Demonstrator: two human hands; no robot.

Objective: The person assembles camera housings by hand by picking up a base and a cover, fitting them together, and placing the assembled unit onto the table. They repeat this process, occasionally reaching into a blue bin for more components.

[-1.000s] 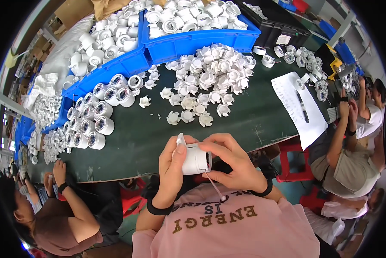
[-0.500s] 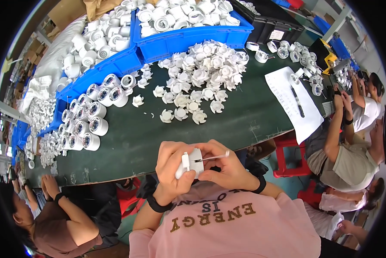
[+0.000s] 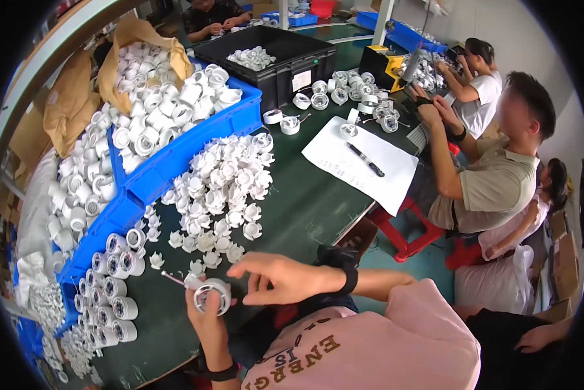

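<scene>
My left hand [image 3: 207,322] grips a round white housing [image 3: 222,287] with a ring-shaped face turned up; its thumb lies across the face. A thin wire with a small white plug [image 3: 169,277] sticks out on the housing's left side. Just right of the housing is my right hand [image 3: 275,279], its index finger stretched out and the other fingers loosely bent, with nothing seen in them. Beyond my hands lies a heap of white petal-shaped plastic parts [image 3: 220,185]. Rows of white round units with clear faces [image 3: 113,286] stand on the table to the left.
Blue bins [image 3: 175,153] full of white cylindrical housings run along the far left. A black crate [image 3: 282,75] stands at the back. On the green table [image 3: 292,214] lies a paper sheet [image 3: 376,175] with a pen [image 3: 366,159]. Co-workers sit at the right beside a red stool [image 3: 405,234].
My view has swung to the right. My right hand has let go of the white housing and drawn away from it, while my left hand keeps hold, now with its round face up.
</scene>
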